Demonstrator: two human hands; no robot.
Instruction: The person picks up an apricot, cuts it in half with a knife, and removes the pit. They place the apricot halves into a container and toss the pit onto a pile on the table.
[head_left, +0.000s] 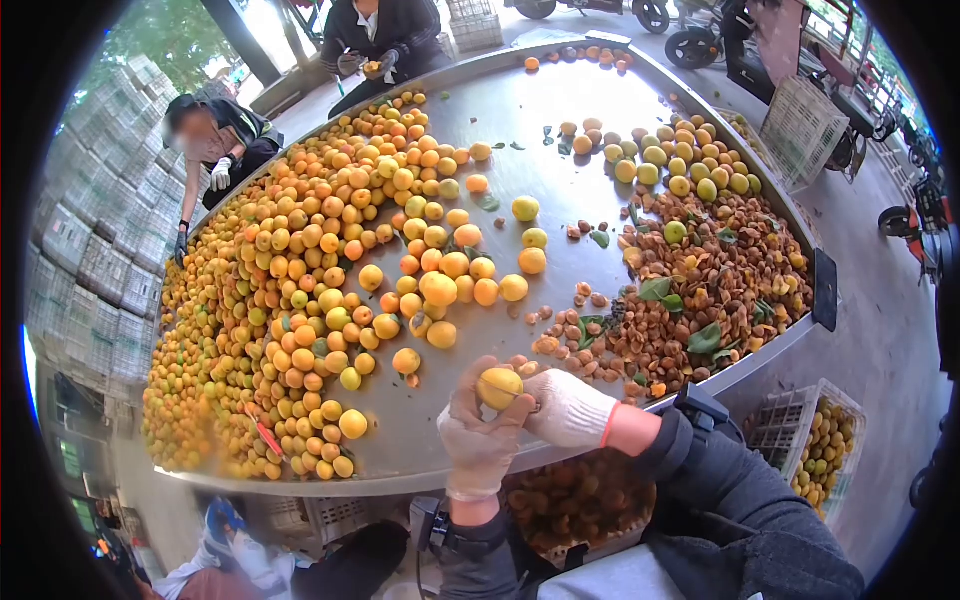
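Observation:
Near the front edge of the metal table, my left hand [478, 440], in a whitish glove, holds a yellow fruit [499, 388] between its fingers. My right hand [568, 408], also gloved, is closed beside the fruit, its fingertips against the fruit's right side. A thin dark line crosses the fruit toward the right hand; whether that hand grips a tool is too small to tell. Left of my hands lies a large heap of orange-yellow fruit [310, 300]. On the right is a pile of brown pits and scraps [700, 290] with green leaves.
The metal table [400, 400] has a raised rim. A red tool [264, 432] lies on the heap. Co-workers are at the far side [375, 40], the left [215, 145] and the lower left [235, 560]. A fruit crate [820, 450] stands at right; a dark phone-like object [824, 290] is on the rim.

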